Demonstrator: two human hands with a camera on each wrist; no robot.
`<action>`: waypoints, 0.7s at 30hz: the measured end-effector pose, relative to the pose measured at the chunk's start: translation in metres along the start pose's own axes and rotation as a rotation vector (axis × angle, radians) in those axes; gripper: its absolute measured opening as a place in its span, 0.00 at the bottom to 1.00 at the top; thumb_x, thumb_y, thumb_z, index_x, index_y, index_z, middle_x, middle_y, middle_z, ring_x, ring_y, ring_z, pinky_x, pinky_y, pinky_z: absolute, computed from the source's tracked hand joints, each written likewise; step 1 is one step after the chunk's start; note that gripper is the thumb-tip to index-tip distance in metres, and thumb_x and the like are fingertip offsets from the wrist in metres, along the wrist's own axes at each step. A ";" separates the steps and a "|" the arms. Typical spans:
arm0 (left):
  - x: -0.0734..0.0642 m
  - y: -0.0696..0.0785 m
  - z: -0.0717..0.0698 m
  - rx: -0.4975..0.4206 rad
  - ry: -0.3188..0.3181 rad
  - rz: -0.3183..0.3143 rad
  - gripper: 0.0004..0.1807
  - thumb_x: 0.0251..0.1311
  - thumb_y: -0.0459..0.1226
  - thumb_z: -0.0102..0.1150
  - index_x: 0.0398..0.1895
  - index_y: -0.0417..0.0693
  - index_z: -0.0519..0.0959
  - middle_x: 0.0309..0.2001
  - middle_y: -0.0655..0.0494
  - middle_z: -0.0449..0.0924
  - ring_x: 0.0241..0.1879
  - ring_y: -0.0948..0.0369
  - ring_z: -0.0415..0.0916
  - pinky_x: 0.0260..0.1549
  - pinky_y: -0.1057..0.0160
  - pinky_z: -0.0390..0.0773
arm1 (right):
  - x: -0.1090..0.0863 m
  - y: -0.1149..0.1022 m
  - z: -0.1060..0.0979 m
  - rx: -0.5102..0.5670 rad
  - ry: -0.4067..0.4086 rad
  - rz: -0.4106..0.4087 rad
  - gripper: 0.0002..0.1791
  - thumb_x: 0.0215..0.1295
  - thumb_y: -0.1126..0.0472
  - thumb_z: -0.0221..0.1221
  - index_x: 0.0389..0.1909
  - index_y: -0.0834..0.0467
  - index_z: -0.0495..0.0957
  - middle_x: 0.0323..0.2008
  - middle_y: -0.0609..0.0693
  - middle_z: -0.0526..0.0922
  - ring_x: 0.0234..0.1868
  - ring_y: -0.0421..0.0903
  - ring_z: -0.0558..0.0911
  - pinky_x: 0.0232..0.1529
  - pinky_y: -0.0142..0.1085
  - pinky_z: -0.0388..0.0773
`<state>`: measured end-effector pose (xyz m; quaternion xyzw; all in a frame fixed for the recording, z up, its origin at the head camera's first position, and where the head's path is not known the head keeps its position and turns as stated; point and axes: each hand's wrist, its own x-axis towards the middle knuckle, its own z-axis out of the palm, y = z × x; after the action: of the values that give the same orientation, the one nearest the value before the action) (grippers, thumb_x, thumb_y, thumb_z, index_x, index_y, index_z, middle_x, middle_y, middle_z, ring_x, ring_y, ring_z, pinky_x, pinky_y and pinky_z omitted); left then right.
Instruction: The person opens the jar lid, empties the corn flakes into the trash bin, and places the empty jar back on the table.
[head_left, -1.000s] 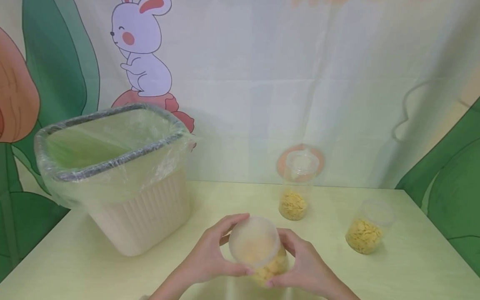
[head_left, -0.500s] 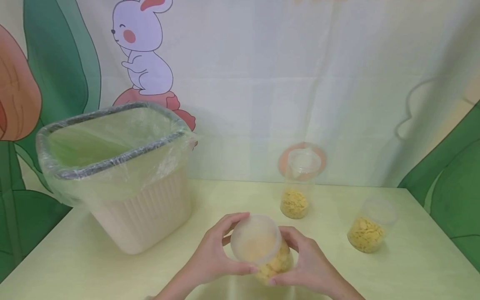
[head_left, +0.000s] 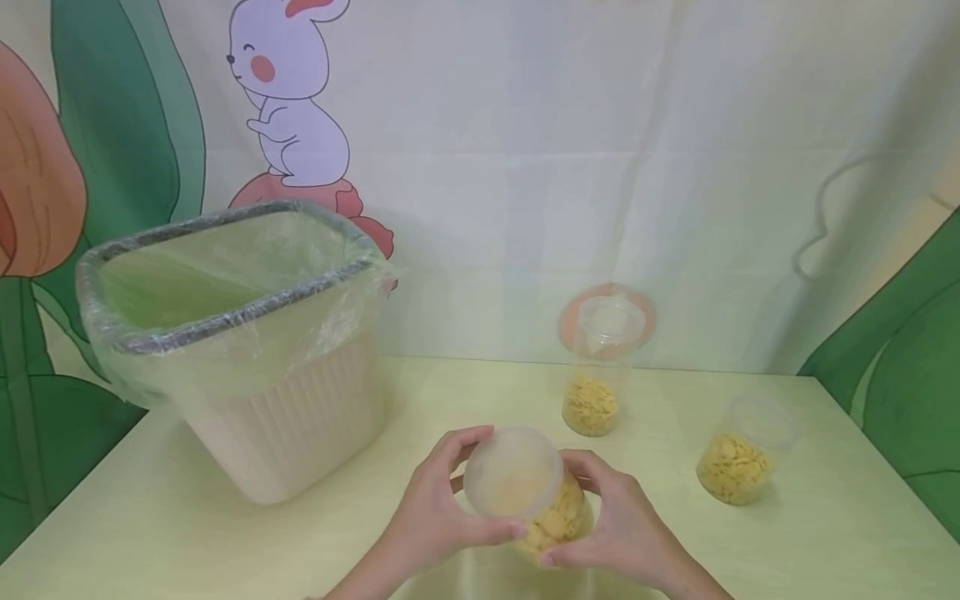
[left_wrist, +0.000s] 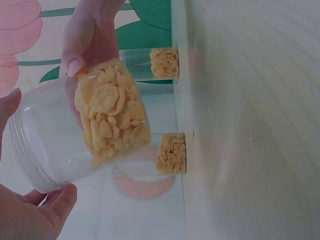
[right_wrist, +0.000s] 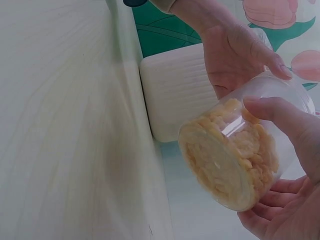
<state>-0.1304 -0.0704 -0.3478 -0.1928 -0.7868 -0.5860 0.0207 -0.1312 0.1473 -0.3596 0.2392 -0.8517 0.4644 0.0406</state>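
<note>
Between both hands, a clear plastic jar (head_left: 557, 517) of yellow flakes is held tilted above the table. Its round, frosted-looking lid (head_left: 513, 472) faces up toward the head camera. My left hand (head_left: 435, 500) grips the jar around its lid end, thumb in front and fingers behind. Lower down, my right hand (head_left: 618, 525) holds the body by the part filled with flakes (right_wrist: 235, 155). In the left wrist view the flakes (left_wrist: 111, 112) lie at the jar's base, with clear space above them. Some fingers are hidden behind the jar.
A ribbed waste bin (head_left: 300, 433) lined with a clear bag stands at the left. Two more clear jars, part-filled with yellow flakes, stand on the table: one jar (head_left: 591, 404) at the back, another jar (head_left: 735, 467) at the right. A printed cloth (head_left: 480, 208) hangs behind.
Both hands keep their grip on the jar, which shifts slightly right in view. The whole scene drifts a little with the head camera; the other jars and the bin stay put.
</note>
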 end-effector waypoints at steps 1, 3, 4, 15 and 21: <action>-0.001 0.000 0.001 0.001 0.002 -0.006 0.45 0.33 0.41 0.76 0.58 0.41 0.65 0.57 0.50 0.67 0.57 0.49 0.64 0.50 0.43 0.70 | 0.000 0.000 0.000 0.001 0.002 0.002 0.41 0.31 0.52 0.75 0.52 0.55 0.70 0.47 0.47 0.79 0.49 0.48 0.77 0.49 0.51 0.73; -0.002 0.001 0.002 0.001 0.009 -0.017 0.45 0.33 0.42 0.76 0.58 0.40 0.64 0.58 0.48 0.66 0.58 0.48 0.63 0.50 0.43 0.69 | 0.000 0.000 0.000 0.000 0.006 0.007 0.41 0.30 0.52 0.75 0.52 0.56 0.70 0.48 0.48 0.78 0.49 0.51 0.77 0.48 0.53 0.72; -0.002 0.001 0.002 0.003 0.012 -0.022 0.45 0.33 0.42 0.76 0.58 0.40 0.64 0.58 0.47 0.66 0.58 0.48 0.63 0.50 0.42 0.69 | 0.000 0.000 0.000 0.000 0.008 0.008 0.41 0.30 0.52 0.75 0.51 0.56 0.70 0.48 0.49 0.78 0.49 0.52 0.77 0.48 0.54 0.72; -0.005 0.002 0.007 -0.009 0.038 -0.037 0.45 0.35 0.44 0.75 0.58 0.42 0.62 0.58 0.48 0.65 0.58 0.49 0.61 0.49 0.42 0.70 | -0.001 -0.002 0.000 -0.016 0.021 0.015 0.41 0.28 0.53 0.76 0.51 0.55 0.70 0.47 0.50 0.79 0.49 0.55 0.77 0.46 0.56 0.72; -0.006 0.005 0.003 -0.046 -0.028 -0.058 0.48 0.36 0.45 0.75 0.61 0.44 0.59 0.61 0.48 0.61 0.61 0.48 0.58 0.52 0.40 0.66 | -0.001 -0.004 -0.002 -0.018 0.023 0.002 0.41 0.29 0.52 0.76 0.51 0.54 0.70 0.47 0.48 0.79 0.49 0.52 0.77 0.47 0.55 0.72</action>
<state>-0.1228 -0.0680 -0.3452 -0.1786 -0.7785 -0.6015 -0.0117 -0.1290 0.1479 -0.3556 0.2327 -0.8555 0.4596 0.0521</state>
